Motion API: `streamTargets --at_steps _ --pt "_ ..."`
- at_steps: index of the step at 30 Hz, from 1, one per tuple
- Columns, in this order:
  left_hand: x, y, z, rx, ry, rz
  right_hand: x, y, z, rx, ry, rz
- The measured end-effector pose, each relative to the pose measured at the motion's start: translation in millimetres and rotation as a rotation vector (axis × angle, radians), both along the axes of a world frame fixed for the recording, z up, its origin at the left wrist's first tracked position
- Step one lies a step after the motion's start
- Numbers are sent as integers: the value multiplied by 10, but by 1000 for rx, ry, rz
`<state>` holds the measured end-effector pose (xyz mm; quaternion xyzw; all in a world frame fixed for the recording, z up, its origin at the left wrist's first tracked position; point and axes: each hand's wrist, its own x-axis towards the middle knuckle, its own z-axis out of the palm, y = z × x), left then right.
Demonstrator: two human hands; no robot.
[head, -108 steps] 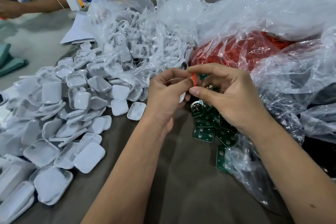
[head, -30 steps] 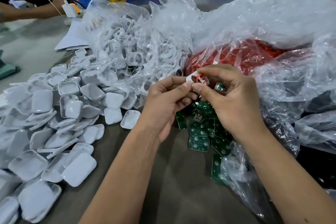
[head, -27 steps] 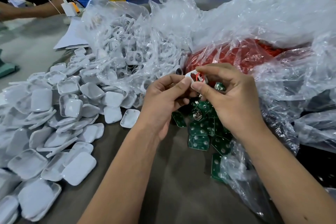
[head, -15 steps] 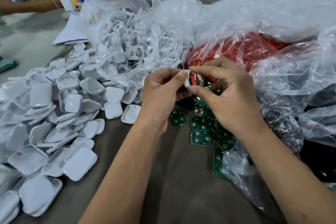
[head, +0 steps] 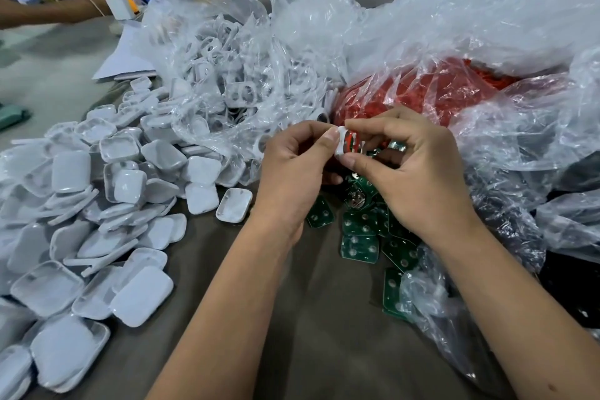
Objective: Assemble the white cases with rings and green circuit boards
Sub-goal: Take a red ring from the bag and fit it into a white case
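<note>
Case [head: 344,143] higher — both hands' pinch

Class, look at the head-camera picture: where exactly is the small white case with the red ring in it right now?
The white case sits mid-frame, pinched between the left hand and right hand, above the green circuit boards.

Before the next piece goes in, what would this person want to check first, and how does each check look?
1. White case held firmly: ok, both the left hand and right hand pinch it.
2. Red ring sits in the case: ok, though whether it is fully seated, cannot tell.
3. Green circuit boards within reach: ok, loose on the table below the hands.
4. A board already fitted in the case: cannot tell, fingers hide it.
5. Spare cases at hand: ok, piled at left.
</note>
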<state>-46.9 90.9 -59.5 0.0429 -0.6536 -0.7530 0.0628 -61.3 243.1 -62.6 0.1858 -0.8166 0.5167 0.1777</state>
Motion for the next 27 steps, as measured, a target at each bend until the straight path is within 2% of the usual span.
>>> streamTargets --at_steps 8,14,20,24,27 --pt "17 -16 -22 13 53 -6 -31 -4 -42 44 39 -6" --pt "36 -27 -66 -108 53 -9 -17 -17 -97 172 111 -44" --pt "41 -89 -6 105 -41 -49 2 -17 -35 118 93 12" --pt "42 -124 32 181 -66 -109 -17 19 2 -49 -59 110" --pt "41 -117 42 225 -65 -121 -7 21 23 -65 -40 114"
